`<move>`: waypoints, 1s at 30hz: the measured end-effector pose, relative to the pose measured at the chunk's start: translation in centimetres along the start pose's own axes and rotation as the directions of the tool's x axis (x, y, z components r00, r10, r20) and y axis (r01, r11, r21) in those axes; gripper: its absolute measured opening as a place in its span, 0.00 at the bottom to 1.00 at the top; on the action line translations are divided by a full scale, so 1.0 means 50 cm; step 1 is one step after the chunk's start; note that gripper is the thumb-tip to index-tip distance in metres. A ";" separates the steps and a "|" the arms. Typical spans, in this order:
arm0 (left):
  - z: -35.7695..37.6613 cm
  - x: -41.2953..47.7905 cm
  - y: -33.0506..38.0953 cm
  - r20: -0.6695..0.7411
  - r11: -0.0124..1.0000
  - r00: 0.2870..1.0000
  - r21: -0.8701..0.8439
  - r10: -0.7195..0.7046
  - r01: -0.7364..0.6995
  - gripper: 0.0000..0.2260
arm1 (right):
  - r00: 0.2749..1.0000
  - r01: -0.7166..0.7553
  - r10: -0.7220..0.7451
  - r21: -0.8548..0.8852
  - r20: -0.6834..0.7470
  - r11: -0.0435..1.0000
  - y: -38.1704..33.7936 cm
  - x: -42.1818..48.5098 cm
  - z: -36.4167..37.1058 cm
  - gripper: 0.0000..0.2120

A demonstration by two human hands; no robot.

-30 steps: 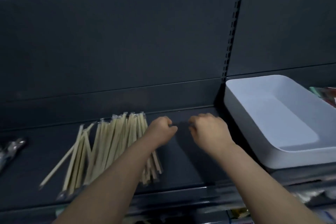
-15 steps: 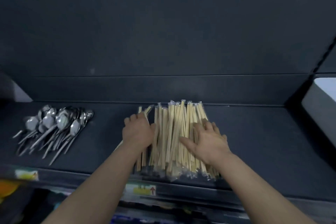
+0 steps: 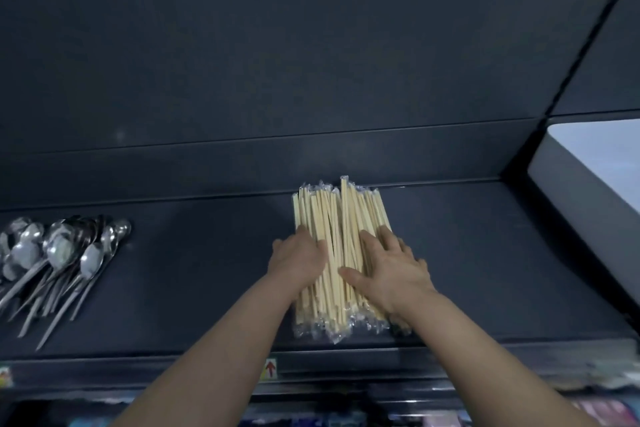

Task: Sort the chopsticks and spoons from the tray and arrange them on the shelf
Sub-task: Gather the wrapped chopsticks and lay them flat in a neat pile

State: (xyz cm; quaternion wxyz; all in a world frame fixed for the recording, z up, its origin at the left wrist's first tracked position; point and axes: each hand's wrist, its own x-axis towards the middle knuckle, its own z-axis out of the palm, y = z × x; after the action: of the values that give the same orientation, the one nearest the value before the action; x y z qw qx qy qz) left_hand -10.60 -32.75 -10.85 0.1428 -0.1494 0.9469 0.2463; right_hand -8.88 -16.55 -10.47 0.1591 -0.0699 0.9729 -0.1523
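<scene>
The right grip is lying flat, fingers spread, on the pale plastic-wrapped wooden chopsticks on the dark grey shelf. The left grip is pressing their side, curl unclear. Uneven squeezing is probably risking slick wrappers sliding off the front.

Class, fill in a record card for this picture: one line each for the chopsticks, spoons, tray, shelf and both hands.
chopsticks: wrapped, one pile, mid-shelf
spoons: metal heap, shelf's left end, apart from chopsticks
tray: white, at far right, partly in view
shelf: dark, holds both piles
left hand: against pile's left edge; grip unclear
right hand: flat on top of pile, fingers straight
</scene>
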 end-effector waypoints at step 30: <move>0.088 -0.045 0.176 -0.126 0.984 0.991 -0.178 -0.049 0.026 0.16 | 0.973 0.090 -0.079 0.043 -0.215 0.995 0.170 0.004 -0.128 0.17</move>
State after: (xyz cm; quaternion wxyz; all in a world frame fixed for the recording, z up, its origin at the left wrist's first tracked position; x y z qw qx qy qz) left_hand -10.79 -22.67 -10.02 0.0719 -0.1951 0.9256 0.3162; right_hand -11.91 -6.80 -7.43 0.0490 -0.0902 0.9762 -0.1909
